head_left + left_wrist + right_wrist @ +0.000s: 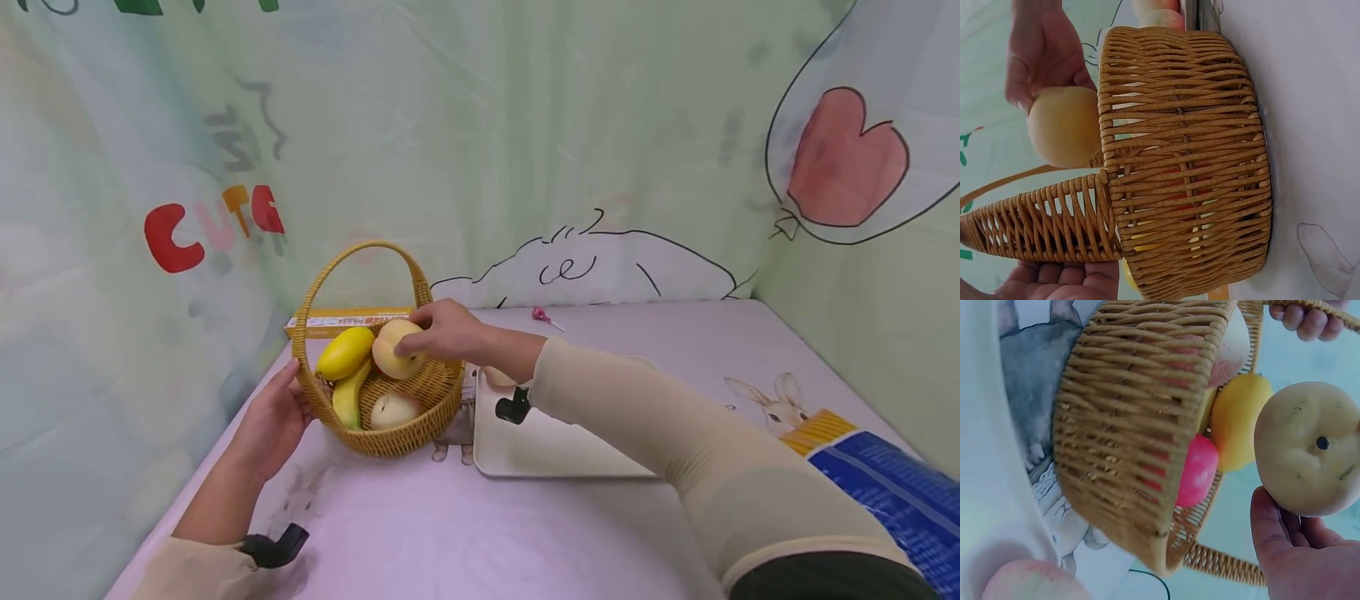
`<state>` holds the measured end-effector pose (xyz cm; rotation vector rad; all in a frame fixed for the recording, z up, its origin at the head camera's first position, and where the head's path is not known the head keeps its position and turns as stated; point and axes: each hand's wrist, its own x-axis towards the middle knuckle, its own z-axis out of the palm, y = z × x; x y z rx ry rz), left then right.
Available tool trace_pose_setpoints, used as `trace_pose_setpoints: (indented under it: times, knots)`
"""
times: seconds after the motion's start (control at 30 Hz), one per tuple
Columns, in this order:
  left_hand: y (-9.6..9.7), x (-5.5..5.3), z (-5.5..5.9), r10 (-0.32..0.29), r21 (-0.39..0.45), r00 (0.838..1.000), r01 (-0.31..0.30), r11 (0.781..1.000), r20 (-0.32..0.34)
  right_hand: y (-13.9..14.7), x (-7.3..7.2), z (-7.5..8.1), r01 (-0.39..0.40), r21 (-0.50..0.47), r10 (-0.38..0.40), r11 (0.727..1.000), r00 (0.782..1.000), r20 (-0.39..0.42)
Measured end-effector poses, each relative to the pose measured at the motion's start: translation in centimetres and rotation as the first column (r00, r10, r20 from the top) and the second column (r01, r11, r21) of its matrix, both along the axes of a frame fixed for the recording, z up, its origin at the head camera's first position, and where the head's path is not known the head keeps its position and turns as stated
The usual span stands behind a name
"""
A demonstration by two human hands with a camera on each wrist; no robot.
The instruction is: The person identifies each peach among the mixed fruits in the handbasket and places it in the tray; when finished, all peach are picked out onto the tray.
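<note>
A woven wicker basket (405, 440) stands on the left of the table. My left hand (273, 417) grips it at the base of its handle (1054, 215), fingers curled around the wicker. Over the basket's opening, my right hand (450, 329) holds a pale yellow peach (396, 350) between thumb and fingers; its dark stem hole shows in the right wrist view. Inside lie a yellow mango-like fruit (345, 353), a banana (348, 398) and a pale, pink-tinged round fruit (395, 410). A bright pink fruit (1197, 470) also shows there in the right wrist view.
Right of the basket is a white tray (555, 454), with a pinkish peach (1035, 582) on it, partly hidden by my right wrist in the head view. Behind stand an orange pasta box (337, 322) and a lollipop (540, 314). A blue-yellow bag (885, 492) lies at right.
</note>
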<state>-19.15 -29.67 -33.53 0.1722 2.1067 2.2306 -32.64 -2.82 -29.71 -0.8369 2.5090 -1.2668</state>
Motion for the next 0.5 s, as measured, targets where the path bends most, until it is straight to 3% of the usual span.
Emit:
trace_pose_setpoints:
  times: [0.27, 0.5]
  knots:
    - [0.1, 0.1, 0.2, 0.001, 0.004, 1.0, -0.001, 1.0, 0.003, 3.3, 0.1, 0.5, 0.056, -0.092, -0.049, 0.994, 0.996, 0.077]
    - [-0.1, 0.0, 0.0, -0.027, 0.054, 0.999, 0.028, 0.998, -0.02, 6.5, 0.3, 0.5, 0.101, -0.109, -0.094, 0.989, 0.993, 0.065]
